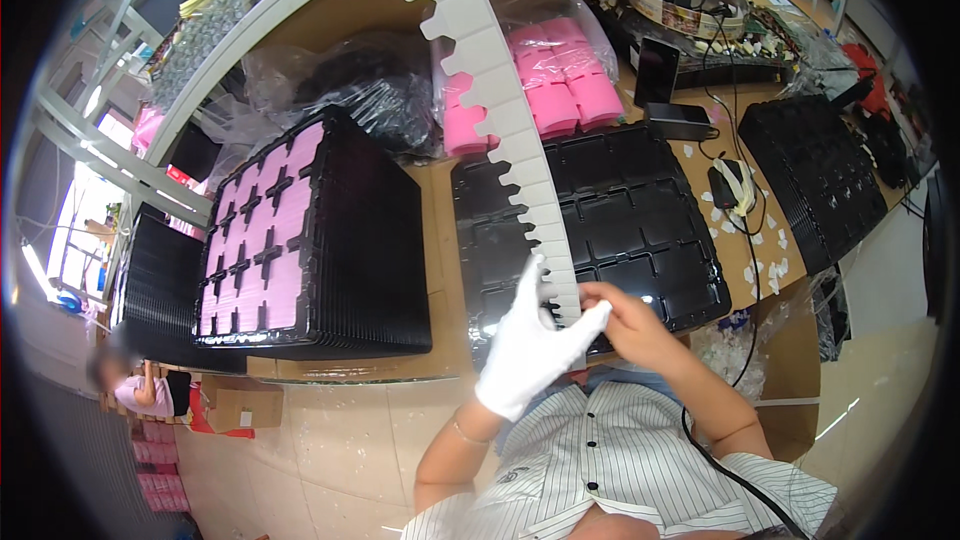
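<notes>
My left hand (535,348) wears a white glove, with its fingers stretched and its thumb out to the right. Bare and bent at the fingers, my right hand (634,326) pinches the glove at the tip of that thumb. Both hands are close in front of my waist, at the table's near edge. Beyond them lies a black plastic tray (640,230) with moulded compartments. A pale grey notched post (505,90) runs down to my hands and hides part of the trays. The glove covers part of the post.
At left stands a tall stack of black trays (375,240), pink sheets (248,240) in the top one. Bagged pink pieces (560,80) lie at the back. A phone (656,72), cables and more black trays (810,175) are at right. A person (145,390) is at far left.
</notes>
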`<action>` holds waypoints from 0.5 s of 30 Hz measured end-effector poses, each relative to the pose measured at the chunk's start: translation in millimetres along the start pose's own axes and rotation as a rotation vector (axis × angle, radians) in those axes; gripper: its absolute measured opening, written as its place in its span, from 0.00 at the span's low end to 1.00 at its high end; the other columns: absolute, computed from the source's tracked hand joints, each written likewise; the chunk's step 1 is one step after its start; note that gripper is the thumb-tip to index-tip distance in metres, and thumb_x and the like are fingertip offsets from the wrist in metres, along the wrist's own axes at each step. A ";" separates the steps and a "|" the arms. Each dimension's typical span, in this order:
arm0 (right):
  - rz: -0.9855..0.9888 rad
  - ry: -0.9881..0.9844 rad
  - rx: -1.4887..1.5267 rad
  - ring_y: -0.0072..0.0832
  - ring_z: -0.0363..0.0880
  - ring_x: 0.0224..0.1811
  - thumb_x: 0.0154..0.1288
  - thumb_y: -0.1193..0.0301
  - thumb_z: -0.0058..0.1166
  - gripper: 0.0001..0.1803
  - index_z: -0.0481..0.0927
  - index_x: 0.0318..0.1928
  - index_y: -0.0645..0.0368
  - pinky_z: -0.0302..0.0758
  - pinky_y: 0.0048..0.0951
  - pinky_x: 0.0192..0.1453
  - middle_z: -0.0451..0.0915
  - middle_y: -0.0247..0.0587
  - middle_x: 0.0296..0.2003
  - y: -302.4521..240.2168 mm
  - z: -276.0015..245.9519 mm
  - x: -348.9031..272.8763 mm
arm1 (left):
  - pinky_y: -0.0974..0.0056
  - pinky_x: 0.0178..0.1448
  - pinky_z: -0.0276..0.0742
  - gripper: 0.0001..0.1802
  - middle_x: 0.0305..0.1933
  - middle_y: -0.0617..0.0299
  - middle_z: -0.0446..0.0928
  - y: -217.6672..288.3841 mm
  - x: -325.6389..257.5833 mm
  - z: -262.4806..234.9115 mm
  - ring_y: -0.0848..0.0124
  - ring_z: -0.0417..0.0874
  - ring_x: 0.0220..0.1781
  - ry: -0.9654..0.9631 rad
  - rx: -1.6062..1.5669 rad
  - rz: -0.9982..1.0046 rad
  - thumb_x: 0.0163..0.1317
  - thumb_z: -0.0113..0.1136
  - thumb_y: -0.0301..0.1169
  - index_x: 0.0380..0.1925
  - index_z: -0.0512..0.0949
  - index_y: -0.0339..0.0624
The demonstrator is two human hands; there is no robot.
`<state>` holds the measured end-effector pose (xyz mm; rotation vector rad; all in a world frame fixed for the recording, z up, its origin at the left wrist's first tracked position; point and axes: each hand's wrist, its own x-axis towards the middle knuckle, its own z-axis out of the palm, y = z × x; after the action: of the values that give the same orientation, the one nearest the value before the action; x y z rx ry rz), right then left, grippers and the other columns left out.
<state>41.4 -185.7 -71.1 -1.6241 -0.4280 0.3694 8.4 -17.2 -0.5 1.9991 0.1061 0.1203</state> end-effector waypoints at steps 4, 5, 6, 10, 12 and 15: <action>0.235 -0.250 0.658 0.29 0.83 0.52 0.80 0.64 0.43 0.20 0.72 0.62 0.65 0.78 0.29 0.54 0.83 0.46 0.49 6.3 7.4 -4.0 | 0.75 0.40 0.73 0.25 0.35 0.69 0.76 -11.4 13.1 -13.4 0.82 0.75 0.35 -0.191 -0.495 -0.183 0.59 0.73 0.30 0.55 0.76 0.35; 0.241 -0.249 0.662 0.29 0.83 0.52 0.80 0.64 0.43 0.20 0.72 0.62 0.65 0.78 0.29 0.54 0.83 0.46 0.49 0.5 7.5 -5.1 | 0.75 0.40 0.72 0.24 0.35 0.69 0.75 -25.3 10.7 -19.3 0.82 0.74 0.35 -0.153 -0.482 -0.123 0.58 0.73 0.28 0.53 0.78 0.36; 0.312 -0.283 0.680 0.30 0.83 0.50 0.79 0.67 0.43 0.18 0.72 0.61 0.65 0.79 0.31 0.55 0.82 0.47 0.47 -5.4 7.4 -5.9 | 0.75 0.41 0.72 0.22 0.35 0.70 0.75 -34.7 7.8 -23.4 0.83 0.73 0.35 -0.145 -0.634 -0.077 0.55 0.74 0.24 0.50 0.79 0.35; 0.334 -0.224 0.578 0.30 0.86 0.43 0.73 0.75 0.54 0.11 0.76 0.52 0.66 0.83 0.29 0.50 0.84 0.45 0.41 -3.9 15.7 0.3 | 0.75 0.41 0.72 0.22 0.36 0.68 0.78 -39.9 2.9 -36.0 0.82 0.76 0.36 -0.048 -0.551 -0.058 0.56 0.75 0.26 0.49 0.80 0.34; 0.295 -0.170 0.519 0.29 0.87 0.42 0.70 0.77 0.57 0.09 0.77 0.49 0.66 0.83 0.28 0.48 0.84 0.44 0.39 -7.6 20.6 7.2 | 0.75 0.40 0.73 0.21 0.37 0.66 0.80 -34.3 9.9 -33.5 0.82 0.77 0.35 0.005 -0.471 -0.188 0.56 0.75 0.28 0.48 0.81 0.34; 0.172 -0.045 0.378 0.25 0.86 0.41 0.69 0.74 0.59 0.08 0.79 0.45 0.65 0.82 0.23 0.48 0.86 0.42 0.39 -10.2 23.0 19.2 | 0.76 0.36 0.76 0.17 0.38 0.62 0.84 -34.2 18.9 -41.4 0.82 0.80 0.32 -0.026 -0.401 -0.401 0.58 0.74 0.31 0.44 0.83 0.33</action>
<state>46.6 -155.5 -62.9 -1.2870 -0.2340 0.5806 20.9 36.8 -13.7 1.5461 0.4289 -0.1331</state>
